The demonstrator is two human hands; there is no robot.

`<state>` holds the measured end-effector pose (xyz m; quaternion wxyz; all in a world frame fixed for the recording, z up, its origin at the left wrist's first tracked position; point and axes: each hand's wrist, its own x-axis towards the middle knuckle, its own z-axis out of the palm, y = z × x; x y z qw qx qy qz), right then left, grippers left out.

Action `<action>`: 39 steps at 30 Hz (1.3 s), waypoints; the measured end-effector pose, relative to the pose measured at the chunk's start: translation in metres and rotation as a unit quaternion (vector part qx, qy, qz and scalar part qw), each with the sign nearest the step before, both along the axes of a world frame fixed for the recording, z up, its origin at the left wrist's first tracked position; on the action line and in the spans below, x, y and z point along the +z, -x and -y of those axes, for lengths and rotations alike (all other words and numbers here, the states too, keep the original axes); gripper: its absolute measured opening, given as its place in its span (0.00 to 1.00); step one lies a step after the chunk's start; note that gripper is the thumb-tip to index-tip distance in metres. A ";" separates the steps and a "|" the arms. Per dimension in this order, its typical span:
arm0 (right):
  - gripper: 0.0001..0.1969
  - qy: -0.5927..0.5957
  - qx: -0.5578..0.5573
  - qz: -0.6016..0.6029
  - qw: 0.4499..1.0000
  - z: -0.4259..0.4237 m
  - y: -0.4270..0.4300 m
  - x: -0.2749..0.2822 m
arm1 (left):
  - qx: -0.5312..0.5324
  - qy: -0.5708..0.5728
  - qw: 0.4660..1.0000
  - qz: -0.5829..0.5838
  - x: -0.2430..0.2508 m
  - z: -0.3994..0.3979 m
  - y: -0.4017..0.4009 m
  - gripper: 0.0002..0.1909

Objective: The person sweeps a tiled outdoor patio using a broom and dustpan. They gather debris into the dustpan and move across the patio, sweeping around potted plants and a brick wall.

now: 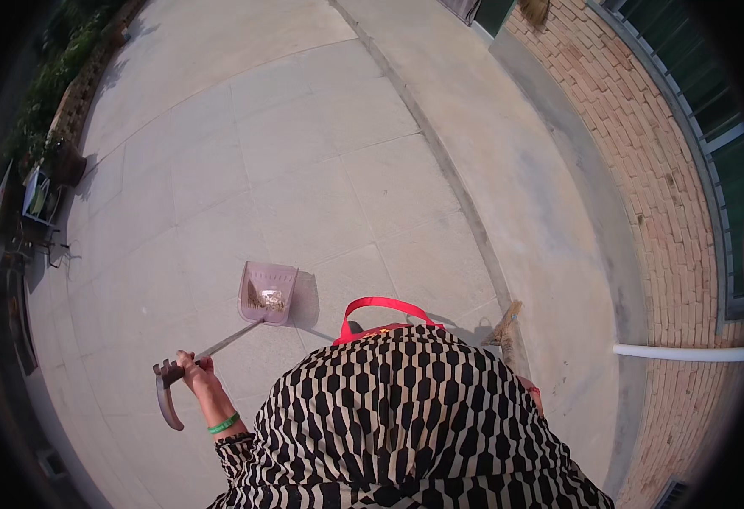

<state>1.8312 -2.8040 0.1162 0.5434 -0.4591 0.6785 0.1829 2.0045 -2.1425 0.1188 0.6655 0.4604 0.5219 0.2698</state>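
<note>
My left hand [199, 376] grips the handle [229, 340] of a long-handled dustpan near its dark toothed, curved end. At the far end of the handle is the pinkish plastic pan [249, 280], with small debris [269, 300] gathered inside. Of my right arm only a sliver of wrist [535, 393] with a red band shows past the patterned shirt; the hand itself is hidden. Ahead of that wrist, straw broom bristles [505, 324] lie by the concrete step edge. Whether my right hand holds the broom cannot be seen.
A red strap [388, 301] loops out in front of my shirt. Pale concrete paving [206, 210] runs up to a low step [435, 140]. To the right, a brick wall [658, 210] has a white pipe [684, 352] jutting out. Plants and a pot [68, 162] line the left side.
</note>
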 end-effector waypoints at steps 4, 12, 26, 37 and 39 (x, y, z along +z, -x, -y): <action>0.06 -0.025 -0.040 0.005 0.999 0.012 -0.004 -0.049 | -0.021 -0.004 0.999 0.028 0.002 -0.009 -0.036 0.13; 0.10 -0.129 -0.026 0.031 0.991 -0.096 -0.270 -0.091 | -0.021 -0.019 0.999 0.037 0.040 -0.012 -0.108 0.14; 0.12 -0.284 0.132 0.255 0.915 -0.130 -0.590 -0.086 | 0.113 -0.102 0.988 -0.006 0.097 0.070 -0.143 0.15; 0.11 0.000 0.241 0.091 0.966 0.026 -0.505 -0.084 | 0.163 -0.078 0.982 -0.052 0.012 0.036 -0.228 0.17; 0.09 -0.029 0.173 0.079 0.981 0.037 -0.493 -0.089 | 0.159 -0.076 0.982 -0.064 -0.010 0.025 -0.266 0.16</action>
